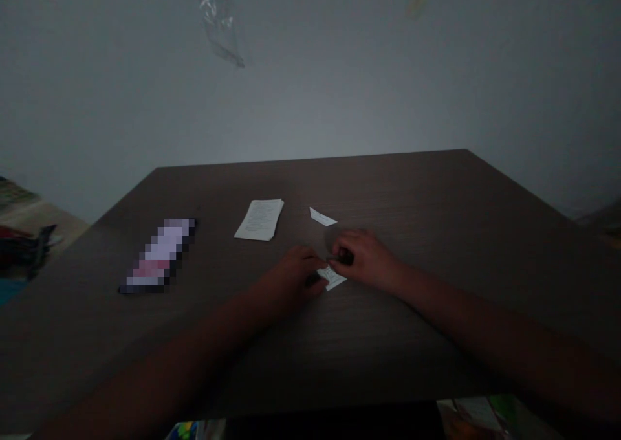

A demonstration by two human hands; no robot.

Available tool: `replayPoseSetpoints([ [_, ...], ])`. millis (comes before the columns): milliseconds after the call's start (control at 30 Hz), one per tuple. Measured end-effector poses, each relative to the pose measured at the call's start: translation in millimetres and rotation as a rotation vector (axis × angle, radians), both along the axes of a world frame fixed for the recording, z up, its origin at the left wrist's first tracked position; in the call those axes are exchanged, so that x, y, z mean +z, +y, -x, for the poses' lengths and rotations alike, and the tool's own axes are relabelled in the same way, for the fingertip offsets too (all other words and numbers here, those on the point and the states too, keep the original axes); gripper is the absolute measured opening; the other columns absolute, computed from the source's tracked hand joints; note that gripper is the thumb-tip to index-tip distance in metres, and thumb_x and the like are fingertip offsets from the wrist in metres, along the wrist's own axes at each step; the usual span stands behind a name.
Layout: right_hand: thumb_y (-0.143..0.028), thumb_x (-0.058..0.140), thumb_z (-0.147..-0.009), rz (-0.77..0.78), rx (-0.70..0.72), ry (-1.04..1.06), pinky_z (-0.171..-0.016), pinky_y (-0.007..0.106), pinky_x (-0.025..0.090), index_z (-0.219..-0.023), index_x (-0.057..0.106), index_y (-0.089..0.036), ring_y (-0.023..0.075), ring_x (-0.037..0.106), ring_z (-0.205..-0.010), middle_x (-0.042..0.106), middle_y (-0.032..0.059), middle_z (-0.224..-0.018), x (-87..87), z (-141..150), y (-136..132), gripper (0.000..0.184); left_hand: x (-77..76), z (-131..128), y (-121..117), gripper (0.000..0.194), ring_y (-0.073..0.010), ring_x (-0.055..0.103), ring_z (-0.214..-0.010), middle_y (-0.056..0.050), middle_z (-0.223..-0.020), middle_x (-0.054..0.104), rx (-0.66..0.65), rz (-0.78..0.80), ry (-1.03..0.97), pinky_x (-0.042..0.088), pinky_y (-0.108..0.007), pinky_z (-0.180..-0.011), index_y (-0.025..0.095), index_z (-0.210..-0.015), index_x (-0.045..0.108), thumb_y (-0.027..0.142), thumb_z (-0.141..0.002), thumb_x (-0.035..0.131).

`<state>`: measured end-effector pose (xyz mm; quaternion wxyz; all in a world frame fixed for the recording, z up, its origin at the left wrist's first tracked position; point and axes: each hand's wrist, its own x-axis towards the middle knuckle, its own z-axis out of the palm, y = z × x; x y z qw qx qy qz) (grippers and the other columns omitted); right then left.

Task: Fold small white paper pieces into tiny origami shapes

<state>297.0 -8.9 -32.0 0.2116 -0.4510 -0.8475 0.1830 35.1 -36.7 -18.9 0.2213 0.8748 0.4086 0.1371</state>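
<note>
A small folded piece of printed paper (pixel 334 279) lies on the table between my two hands. From its left side my left hand (pixel 297 273) holds it, the fingers curled and the thumb along its near edge. My right hand (pixel 365 255) is closed in a pinch at the paper's upper right edge, with the fingertips of both hands close together. Part of the paper is hidden under the fingers. Just beyond my right hand rests a second folded paper (pixel 322 217), shaped like a small boat.
A stack of printed paper sheets (pixel 260 220) lies left of the folded pieces. Farther left is a phone (pixel 158 255) with its screen lit and blurred out. The dark wooden table (pixel 412 194) meets a pale wall (pixel 339 90), where clear plastic (pixel 220 29) hangs.
</note>
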Motion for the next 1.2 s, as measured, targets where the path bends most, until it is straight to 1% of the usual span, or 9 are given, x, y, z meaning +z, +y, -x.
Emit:
replayPoseSetpoints([
  [133,-0.025,0.094,-0.1,0.044,0.023,-0.024,-0.103,0.044,0.045,-0.101,0.073,-0.027,0.029,0.075,-0.108,0.081,0.003,-0.105,4.3,2,-6,0.021,3.9,-1,-2,0.032,-0.033,0.08,-0.133,-0.011,-0.139,0.086,-0.014,0.01,0.003,0.064,-0.047,-0.124,0.025,-0.137,0.091,0.014,-0.107,0.085],
  [267,-0.027,0.093,-0.099,0.041,0.014,-0.044,-0.107,0.047,0.045,-0.098,0.068,-0.027,0.0328,0.074,-0.116,0.08,0.0051,-0.107,5.4,5,-12,0.026,5.5,-1,-2,0.029,-0.0328,0.08,-0.133,-0.011,-0.138,0.086,-0.029,-0.005,0.026,0.065,-0.046,-0.123,0.023,-0.136,0.091,0.016,-0.109,0.086],
  [467,-0.033,0.095,-0.095,0.022,-0.008,-0.091,-0.109,0.05,0.047,-0.098,0.065,-0.027,0.0351,0.071,-0.116,0.079,0.0066,-0.108,4.7,9,-18,0.031,5.5,2,0,0.026,-0.0329,0.081,-0.13,-0.011,-0.134,0.086,-0.075,-0.007,0.031,0.068,-0.048,-0.119,0.025,-0.136,0.09,0.024,-0.11,0.088],
  [667,-0.04,0.096,-0.095,0.007,-0.029,-0.133,-0.111,0.052,0.049,-0.101,0.067,-0.027,0.0372,0.071,-0.118,0.077,0.0086,-0.11,8.5,11,-22,0.032,12.7,5,-5,0.032,-0.0315,0.081,-0.13,-0.011,-0.139,0.085,-0.088,0.01,0.035,0.067,-0.043,-0.12,0.027,-0.136,0.09,0.02,-0.105,0.087],
  [767,-0.043,0.098,-0.094,-0.005,-0.018,-0.156,-0.113,0.054,0.05,-0.103,0.07,-0.026,0.0388,0.071,-0.12,0.078,0.0103,-0.113,9.9,13,-26,0.034,16.9,6,-5,0.034,-0.031,0.081,-0.13,-0.01,-0.139,0.085,-0.104,0.017,0.046,0.067,-0.042,-0.119,0.028,-0.135,0.09,0.017,-0.104,0.087],
  [933,-0.045,0.1,-0.09,-0.012,-0.003,-0.188,-0.118,0.061,0.051,-0.108,0.074,-0.025,0.0417,0.071,-0.123,0.079,0.0133,-0.12,11.0,18,-32,0.038,23.0,4,-8,0.031,-0.0329,0.079,-0.133,-0.012,-0.14,0.084,-0.117,0.04,0.06,0.066,-0.046,-0.123,0.025,-0.131,0.088,0.013,-0.104,0.083],
  [1067,-0.049,0.103,-0.089,0.003,0.012,-0.198,-0.121,0.066,0.051,-0.116,0.077,-0.022,0.0453,0.072,-0.128,0.08,0.0176,-0.129,12.6,19,-35,0.045,28.2,6,-10,0.034,-0.0327,0.079,-0.135,-0.012,-0.142,0.083,-0.116,0.063,0.053,0.065,-0.044,-0.124,0.025,-0.132,0.088,0.011,-0.101,0.082],
  [1133,-0.052,0.106,-0.089,-0.003,0.036,-0.186,-0.123,0.067,0.05,-0.118,0.078,-0.023,0.0452,0.072,-0.129,0.08,0.0174,-0.131,13.6,17,-36,0.05,29.8,9,-8,0.038,-0.0315,0.081,-0.135,-0.011,-0.143,0.084,-0.132,0.082,0.032,0.065,-0.043,-0.124,0.026,-0.135,0.089,0.009,-0.103,0.078],
  [1200,-0.053,0.107,-0.091,-0.003,0.073,-0.182,-0.125,0.066,0.05,-0.122,0.08,-0.023,0.0442,0.072,-0.131,0.08,0.0165,-0.132,14.8,14,-35,0.05,29.8,11,-3,0.041,-0.0302,0.082,-0.135,-0.011,-0.146,0.085,-0.141,0.102,0.014,0.065,-0.044,-0.125,0.025,-0.139,0.089,0.007,-0.108,0.071],
])
